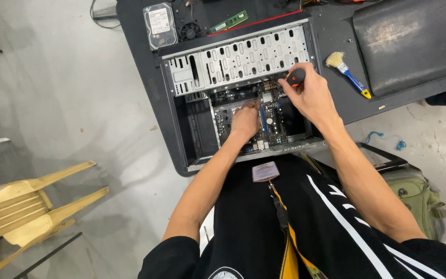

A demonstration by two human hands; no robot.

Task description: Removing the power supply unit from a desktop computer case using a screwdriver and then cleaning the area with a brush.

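Note:
An open computer case (179, 129) lies on a black table, its metal drive cage (238, 57) at the far side. Inside sits a motherboard (274, 121). My left hand (245, 120) rests flat on the motherboard, fingers pointing away from me. My right hand (311, 93) is closed around a screwdriver with an orange and black handle (296, 77), its tip pointing down into the case near the board's far edge. The screwdriver's tip is hidden behind cables.
On the black table (135, 46) lie a hard drive (159, 25), a small fan (190, 30), a green memory stick (229, 21), a brush with a blue and yellow handle (348, 73) and a dark side panel (409, 44). A yellow plastic chair (21, 212) stands at left, a green bag (421, 199) at right.

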